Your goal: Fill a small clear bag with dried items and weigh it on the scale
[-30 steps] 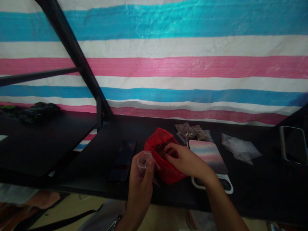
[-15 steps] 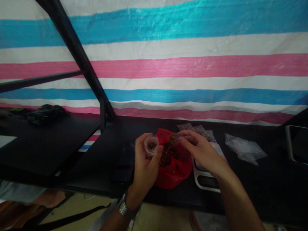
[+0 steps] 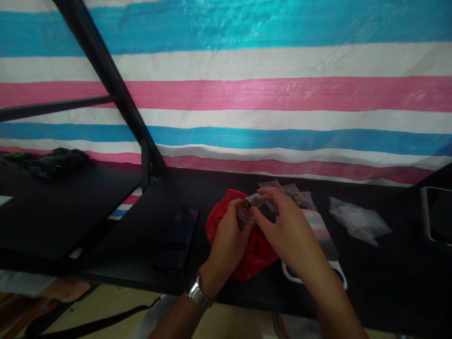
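Observation:
My left hand (image 3: 228, 240) is closed around a small clear plastic bag (image 3: 245, 215) whose mouth is held up. A small clear cup (image 3: 256, 200) is pinched in my right hand (image 3: 284, 226), tilted against the bag's mouth. Brown bits show where the cup and bag meet; the fingers partly cover both. Below the two hands lies an open red plastic bag (image 3: 252, 263), its contents now mostly hidden. A white kitchen scale (image 3: 319, 235) with a metal plate stands beside it, partly under my right forearm.
Filled small clear bags (image 3: 299, 195) lie behind the scale, and flat clear zip bags (image 3: 358, 219) lie farther right. A dark phone (image 3: 178, 240) rests left of the red bag. A pale-framed device (image 3: 436, 214) is at the right edge. A black post (image 3: 109, 75) slants up at left.
Both hands have come together over the red bag. My left hand moved right with the clear bag, and the cup in my right hand is now tilted at its mouth.

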Demonstrator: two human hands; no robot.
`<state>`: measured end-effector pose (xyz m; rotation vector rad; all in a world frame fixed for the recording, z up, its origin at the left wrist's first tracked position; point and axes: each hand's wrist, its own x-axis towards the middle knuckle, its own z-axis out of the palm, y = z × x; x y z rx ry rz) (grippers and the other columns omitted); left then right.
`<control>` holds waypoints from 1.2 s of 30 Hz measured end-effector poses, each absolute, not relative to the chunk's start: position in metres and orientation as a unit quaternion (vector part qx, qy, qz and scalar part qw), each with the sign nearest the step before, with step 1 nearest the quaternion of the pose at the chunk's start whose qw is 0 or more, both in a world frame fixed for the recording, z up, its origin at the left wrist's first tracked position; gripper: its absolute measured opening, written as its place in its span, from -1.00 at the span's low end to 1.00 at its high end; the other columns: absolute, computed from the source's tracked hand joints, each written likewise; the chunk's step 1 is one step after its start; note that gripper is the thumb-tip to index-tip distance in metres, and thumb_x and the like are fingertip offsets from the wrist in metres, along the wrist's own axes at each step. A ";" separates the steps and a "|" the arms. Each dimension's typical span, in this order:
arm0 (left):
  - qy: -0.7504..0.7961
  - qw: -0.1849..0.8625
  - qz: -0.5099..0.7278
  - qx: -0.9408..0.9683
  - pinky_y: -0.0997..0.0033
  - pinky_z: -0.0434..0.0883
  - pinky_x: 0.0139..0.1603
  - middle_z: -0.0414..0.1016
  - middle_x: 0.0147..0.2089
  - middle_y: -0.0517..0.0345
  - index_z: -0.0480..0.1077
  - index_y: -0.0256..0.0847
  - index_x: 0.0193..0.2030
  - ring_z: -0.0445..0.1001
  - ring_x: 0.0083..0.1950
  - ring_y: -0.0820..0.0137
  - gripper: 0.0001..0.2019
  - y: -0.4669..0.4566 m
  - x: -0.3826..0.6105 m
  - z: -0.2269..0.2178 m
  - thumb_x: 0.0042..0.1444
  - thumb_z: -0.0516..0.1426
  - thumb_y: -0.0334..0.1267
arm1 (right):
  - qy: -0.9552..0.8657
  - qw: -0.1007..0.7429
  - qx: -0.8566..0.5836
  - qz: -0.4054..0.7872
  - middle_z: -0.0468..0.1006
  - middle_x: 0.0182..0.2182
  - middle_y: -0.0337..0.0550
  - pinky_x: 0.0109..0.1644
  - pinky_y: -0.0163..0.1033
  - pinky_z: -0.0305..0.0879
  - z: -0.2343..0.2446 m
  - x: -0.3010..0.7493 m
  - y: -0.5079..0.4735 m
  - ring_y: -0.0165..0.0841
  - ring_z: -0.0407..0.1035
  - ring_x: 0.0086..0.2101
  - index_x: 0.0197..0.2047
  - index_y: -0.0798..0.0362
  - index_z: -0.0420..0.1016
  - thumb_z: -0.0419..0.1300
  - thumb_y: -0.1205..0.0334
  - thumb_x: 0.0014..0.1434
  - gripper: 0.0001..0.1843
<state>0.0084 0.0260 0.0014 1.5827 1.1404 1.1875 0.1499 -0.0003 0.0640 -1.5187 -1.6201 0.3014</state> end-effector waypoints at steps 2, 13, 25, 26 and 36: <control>0.461 0.407 0.468 0.635 0.24 0.53 -0.02 0.67 0.04 0.05 0.37 -0.10 0.15 0.66 -0.03 0.25 -0.65 0.027 0.009 0.000 0.23 0.20 -0.38 | -0.678 0.408 -0.604 0.088 0.69 0.05 -0.03 0.22 0.16 0.40 0.063 0.146 -0.001 -0.03 0.55 0.06 0.16 -0.04 0.55 0.31 0.32 0.21 -0.57; 0.464 0.378 0.510 0.618 0.35 0.53 -0.17 0.64 -0.11 0.14 0.39 -0.09 0.08 0.65 -0.17 0.32 -0.73 0.023 0.003 0.004 0.25 0.23 -0.30 | -0.686 0.456 -0.562 0.068 0.69 0.04 -0.08 0.15 0.07 0.46 0.073 0.143 -0.004 -0.10 0.55 0.01 0.24 -0.09 0.49 0.31 0.30 0.26 -0.52; 0.552 0.217 0.628 0.503 0.37 0.58 -0.28 0.58 -0.21 0.14 0.43 -0.13 0.00 0.61 -0.26 0.32 -0.66 -0.013 -0.038 0.025 0.19 0.31 -0.04 | -0.707 0.176 -0.679 0.092 0.68 -0.06 0.02 0.00 -0.07 0.37 0.034 0.138 0.012 -0.09 0.55 -0.04 -0.03 0.02 0.60 0.25 0.34 0.35 -0.84; 0.566 0.229 0.612 0.503 0.35 0.57 -0.30 0.58 -0.21 0.14 0.43 -0.13 -0.02 0.61 -0.28 0.30 -0.65 -0.016 -0.041 0.023 0.18 0.31 0.00 | -0.704 0.170 -0.687 0.061 0.67 -0.03 0.04 0.02 -0.05 0.36 0.030 0.134 0.015 -0.06 0.54 0.00 -0.01 0.02 0.59 0.23 0.34 0.36 -0.83; 0.570 0.390 0.509 0.514 0.22 0.59 -0.08 0.63 -0.10 0.03 0.41 -0.15 -0.01 0.64 -0.13 0.24 -0.63 -0.018 -0.033 -0.001 0.26 0.21 0.09 | -0.729 0.199 -0.642 0.133 0.71 -0.04 -0.03 0.09 -0.05 0.35 0.022 0.120 0.020 -0.09 0.53 0.00 -0.01 0.03 0.61 0.29 0.29 0.34 -0.84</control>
